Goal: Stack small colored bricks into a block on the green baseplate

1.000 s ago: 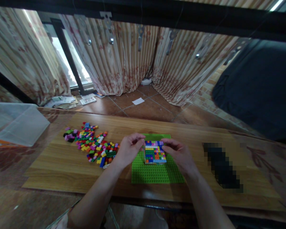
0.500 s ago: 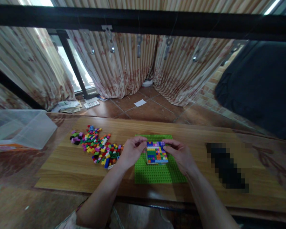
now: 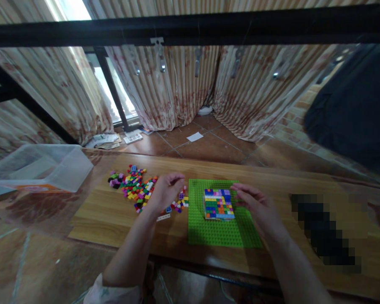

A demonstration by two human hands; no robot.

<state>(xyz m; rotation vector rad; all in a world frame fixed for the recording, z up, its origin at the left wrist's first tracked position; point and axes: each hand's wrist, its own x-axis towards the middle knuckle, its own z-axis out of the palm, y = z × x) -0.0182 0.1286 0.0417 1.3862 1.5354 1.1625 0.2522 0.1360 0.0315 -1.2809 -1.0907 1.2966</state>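
Observation:
A square block of many-coloured toy bricks [image 3: 219, 205] sits on the green studded baseplate [image 3: 209, 234]. My right hand [image 3: 259, 207] is just right of the block, fingers stretched toward it and slightly apart, with nothing visible in them. To the left, my left hand [image 3: 165, 192] hovers over the right part of the loose brick pile [image 3: 136, 185], away from the block. Its fingers are loosely bent, with a small gap to the thumb and no brick visible. Part of the pile is hidden behind this hand.
A clear plastic bin [image 3: 60, 169] with an orange label stands left of the wooden table [image 3: 104, 228]. A pixelated dark object [image 3: 326, 232] lies at the table's right. Behind the table are a tiled floor, papers [image 3: 194, 137] and striped curtains [image 3: 174, 93].
Both hands have come off the brick block. My left hand has moved left over the loose bricks, and my right hand has drawn slightly right. The camera view has shifted left.

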